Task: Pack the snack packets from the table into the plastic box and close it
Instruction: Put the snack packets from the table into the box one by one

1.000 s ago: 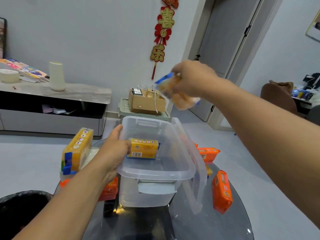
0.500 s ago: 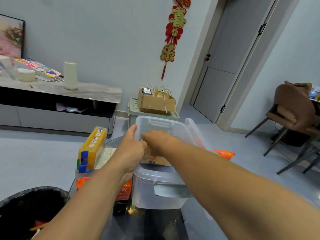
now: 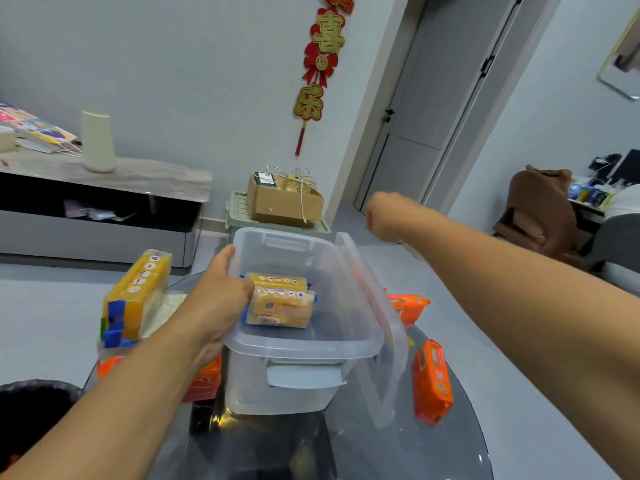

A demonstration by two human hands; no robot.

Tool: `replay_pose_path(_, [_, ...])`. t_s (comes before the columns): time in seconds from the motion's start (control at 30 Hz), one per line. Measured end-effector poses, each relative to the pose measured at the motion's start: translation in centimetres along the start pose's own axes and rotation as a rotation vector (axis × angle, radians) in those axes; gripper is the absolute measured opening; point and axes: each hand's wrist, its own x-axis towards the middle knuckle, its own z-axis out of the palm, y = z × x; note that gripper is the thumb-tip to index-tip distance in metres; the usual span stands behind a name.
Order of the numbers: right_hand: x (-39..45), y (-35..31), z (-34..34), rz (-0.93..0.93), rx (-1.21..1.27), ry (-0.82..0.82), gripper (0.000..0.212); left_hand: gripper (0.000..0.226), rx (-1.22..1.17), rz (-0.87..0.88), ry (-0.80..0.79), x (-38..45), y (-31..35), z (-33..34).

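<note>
A clear plastic box (image 3: 304, 348) stands on the round glass table (image 3: 381, 452), its lid (image 3: 377, 320) leaning open against the right side. Two yellow snack packets (image 3: 280, 303) lie inside. My left hand (image 3: 218, 299) grips the box's left rim. My right hand (image 3: 384, 216) hangs above and to the right of the box, fingers curled, with nothing visible in it. A yellow packet (image 3: 138, 296) stands left of the box. Orange packets lie on the table at the right (image 3: 433, 379), far right (image 3: 408, 304) and left under my arm (image 3: 204, 379).
A black bin (image 3: 31, 407) sits at the lower left beside the table. Behind the box stand a green crate with a cardboard box (image 3: 284, 199), a low cabinet (image 3: 104, 209) at the left and a brown chair (image 3: 540, 209) at the right.
My right hand put a yellow packet into the box and pulled back up to the right, with nothing in it now. The left hand stayed on the rim.
</note>
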Motion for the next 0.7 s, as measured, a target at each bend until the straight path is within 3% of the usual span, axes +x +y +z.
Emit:
replay_pose_path(0.13, [-1.9, 3.3, 6.0, -0.026, -0.331, -0.457, 0.049, 0.080, 0.006, -0.015, -0.006, -0.2, 0.1, 0.1])
replay_pose_path(0.2, [-2.6, 3.7, 9.1, -0.042, -0.363, -0.525, 0.053, 0.081, 0.020, -0.022, -0.010, -0.1, 0.0, 0.1])
replay_pose_path(0.37, [-3.7, 3.3, 10.3, -0.046, -0.278, -0.320, 0.022, 0.080, 0.015, -0.029, 0.001, -0.4, 0.2, 0.0])
replay_pose_path(0.5, [-3.9, 3.4, 2.7, 0.092, 0.002, -0.033, 0.048, 0.081, 0.000, -0.046, -0.021, -0.4, 0.3, 0.0])
replay_pose_path(0.53, [-4.0, 2.9, 0.2, 0.092, 0.078, 0.078, 0.044, 0.081, -0.004, -0.048, -0.024, -0.5, 0.4, 0.0])
replay_pose_path(0.6, [-4.4, 1.1, -4.6, 0.011, 0.188, 0.257, 0.018, 0.080, -0.013, -0.050, -0.030, -0.7, 0.6, 0.0])
replay_pose_path(0.63, [-4.5, -0.2, -6.5, -0.055, 0.235, 0.284, 0.017, 0.079, -0.018, -0.046, -0.036, -0.8, 0.6, 0.0])
replay_pose_path(0.7, [-5.0, -3.5, -8.8, -0.200, 0.269, 0.202, 0.036, 0.074, -0.039, -0.039, -0.049, -1.0, 0.7, 0.1])
